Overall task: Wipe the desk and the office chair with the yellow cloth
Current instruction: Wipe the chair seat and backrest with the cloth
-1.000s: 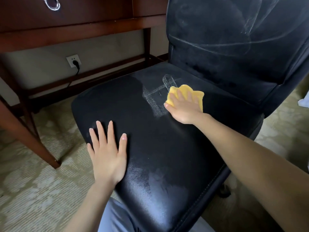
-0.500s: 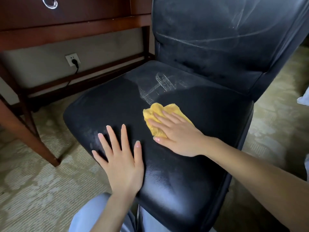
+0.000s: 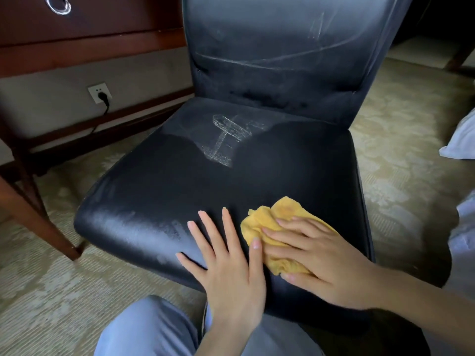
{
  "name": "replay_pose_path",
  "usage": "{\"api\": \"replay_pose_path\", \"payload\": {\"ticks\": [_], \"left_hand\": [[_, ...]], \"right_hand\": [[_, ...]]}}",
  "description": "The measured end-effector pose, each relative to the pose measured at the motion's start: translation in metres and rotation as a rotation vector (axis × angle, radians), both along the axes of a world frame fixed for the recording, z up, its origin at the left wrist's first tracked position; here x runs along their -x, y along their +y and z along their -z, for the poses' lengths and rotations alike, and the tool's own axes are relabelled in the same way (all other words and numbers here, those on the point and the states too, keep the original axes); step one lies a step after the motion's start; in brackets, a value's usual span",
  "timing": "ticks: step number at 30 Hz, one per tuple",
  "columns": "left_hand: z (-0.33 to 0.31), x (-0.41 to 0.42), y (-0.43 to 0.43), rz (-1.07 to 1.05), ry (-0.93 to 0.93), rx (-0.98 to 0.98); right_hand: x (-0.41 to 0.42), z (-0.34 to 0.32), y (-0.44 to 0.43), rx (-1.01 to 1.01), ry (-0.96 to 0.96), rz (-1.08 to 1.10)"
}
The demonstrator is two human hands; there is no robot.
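The black leather office chair [image 3: 180, 181] fills the middle of the head view, with pale scuff marks at the back of its seat and on its backrest. My right hand [image 3: 323, 260] presses the crumpled yellow cloth [image 3: 267, 222] flat against the front right part of the seat, fingers straight over it. Just to the left of the cloth, my left hand [image 3: 228, 263] lies flat on the seat's front edge, fingers spread. The dark wooden desk [image 3: 84, 47] stands behind the chair at the upper left.
A desk leg [image 3: 38, 217] slants down to the patterned carpet at the left. A wall socket [image 3: 99, 93] with a black plug sits under the desk. Something white [image 3: 460, 140] lies at the right edge. My blue-trousered knees are at the bottom.
My right hand has dragged the yellow cloth from the back of the seat toward the front edge, close beside my left hand. The view has shifted, so the chair sits more centred.
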State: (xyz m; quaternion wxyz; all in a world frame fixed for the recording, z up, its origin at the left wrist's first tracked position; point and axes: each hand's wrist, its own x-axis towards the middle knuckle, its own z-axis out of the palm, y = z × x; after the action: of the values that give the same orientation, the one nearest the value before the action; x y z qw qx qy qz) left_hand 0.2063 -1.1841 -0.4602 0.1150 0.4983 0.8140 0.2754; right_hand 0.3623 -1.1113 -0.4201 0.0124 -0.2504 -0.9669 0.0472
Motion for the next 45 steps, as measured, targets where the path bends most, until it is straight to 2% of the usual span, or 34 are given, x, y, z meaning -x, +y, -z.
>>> {"api": "replay_pose_path", "payload": {"ticks": [4,8,13,18,22,33,40,45], "left_hand": [[-0.009,0.002,0.002,0.048,-0.017,-0.101],[-0.02,0.046,0.019,-0.027,0.046,-0.179],[-0.019,0.133,0.035,-0.209,0.222,-0.027],[-0.017,0.198,0.042,-0.383,0.013,0.149],[-0.019,0.202,0.048,-0.39,-0.058,0.134],[-0.012,0.194,0.044,-0.485,-0.097,0.139],[-0.008,0.171,0.023,-0.439,-0.09,0.11],[-0.012,0.144,-0.003,-0.366,-0.069,0.089]], "right_hand": [[-0.032,0.016,-0.023,-0.195,-0.085,0.015],[-0.055,0.029,-0.036,-0.334,-0.143,-0.011],[-0.06,0.027,-0.029,-0.384,-0.19,-0.048],[-0.047,0.026,-0.022,-0.344,-0.188,-0.066],[-0.033,0.024,-0.015,-0.326,-0.164,-0.103],[0.022,0.021,-0.002,-0.35,-0.127,-0.212],[0.048,0.024,-0.004,-0.299,-0.08,-0.127],[0.052,0.023,-0.006,-0.257,-0.031,0.033]]}}
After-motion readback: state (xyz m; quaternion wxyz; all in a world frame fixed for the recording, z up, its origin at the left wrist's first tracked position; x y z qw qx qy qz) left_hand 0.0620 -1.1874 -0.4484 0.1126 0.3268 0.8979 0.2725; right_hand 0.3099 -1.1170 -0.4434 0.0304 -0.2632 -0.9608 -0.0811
